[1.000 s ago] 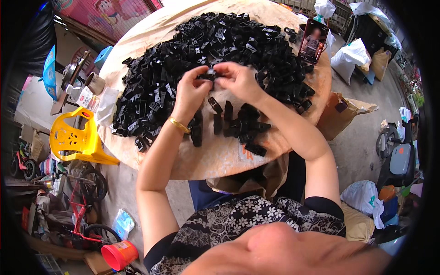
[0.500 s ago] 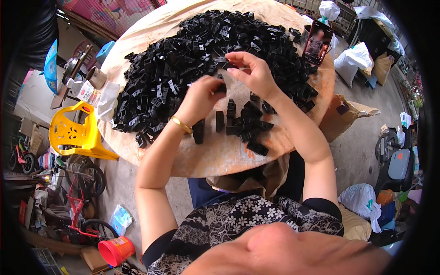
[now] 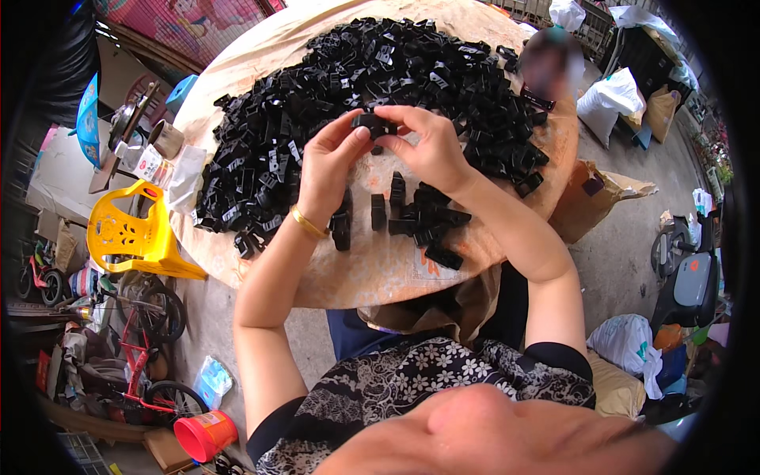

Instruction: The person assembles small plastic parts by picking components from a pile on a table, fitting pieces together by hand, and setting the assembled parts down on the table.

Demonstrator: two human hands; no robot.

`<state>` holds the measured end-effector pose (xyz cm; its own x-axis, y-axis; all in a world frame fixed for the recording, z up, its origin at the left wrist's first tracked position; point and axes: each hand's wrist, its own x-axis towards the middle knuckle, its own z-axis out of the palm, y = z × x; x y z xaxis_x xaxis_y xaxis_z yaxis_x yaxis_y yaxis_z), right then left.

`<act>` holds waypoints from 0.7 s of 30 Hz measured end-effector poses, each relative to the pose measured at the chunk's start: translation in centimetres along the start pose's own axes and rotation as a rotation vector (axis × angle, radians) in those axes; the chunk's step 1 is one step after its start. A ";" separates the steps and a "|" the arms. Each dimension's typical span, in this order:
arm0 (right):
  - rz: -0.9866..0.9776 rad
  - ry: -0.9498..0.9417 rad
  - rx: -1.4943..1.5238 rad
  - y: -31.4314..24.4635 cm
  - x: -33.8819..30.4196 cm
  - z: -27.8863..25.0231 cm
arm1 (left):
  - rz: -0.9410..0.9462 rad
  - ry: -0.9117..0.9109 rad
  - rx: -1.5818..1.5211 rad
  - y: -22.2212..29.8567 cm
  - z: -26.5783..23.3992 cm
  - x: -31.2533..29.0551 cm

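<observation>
Black clip [image 3: 374, 124]: one piece, raised above the round table [image 3: 372, 273] near the heap's [image 3: 356, 87] front edge. Left hand [image 3: 332, 170] and right hand [image 3: 431, 150] are together, fingertips of both pinched on it. Left to right: one yellow chair [image 3: 131, 237] just beside the table's left rim; bare tabletop along the near edge; roughly ten finished pieces [image 3: 412, 214] below the hands; one brown sack [image 3: 590, 198] off the right rim.

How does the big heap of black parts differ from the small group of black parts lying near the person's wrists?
The big heap is piled many layers deep, parts jumbled at all angles; the small group lies in a single layer, some standing side by side. The heap covers most of the round table; the group sits near its front edge, under the left hand and right hand. Both are black plastic.
</observation>
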<state>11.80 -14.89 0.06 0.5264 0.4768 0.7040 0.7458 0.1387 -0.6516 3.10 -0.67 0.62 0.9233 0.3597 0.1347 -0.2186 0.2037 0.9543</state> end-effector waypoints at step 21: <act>0.113 -0.794 -0.447 1.9 1.4 -8.2 | 0.274 -0.542 1.171 -0.8 -0.3 -0.7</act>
<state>17.35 -21.09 2.10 0.2935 0.9465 0.1341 0.8825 -0.2143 -0.4187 2.53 -0.78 -0.37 0.9617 -0.2005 0.1866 -0.2691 -0.8189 0.5069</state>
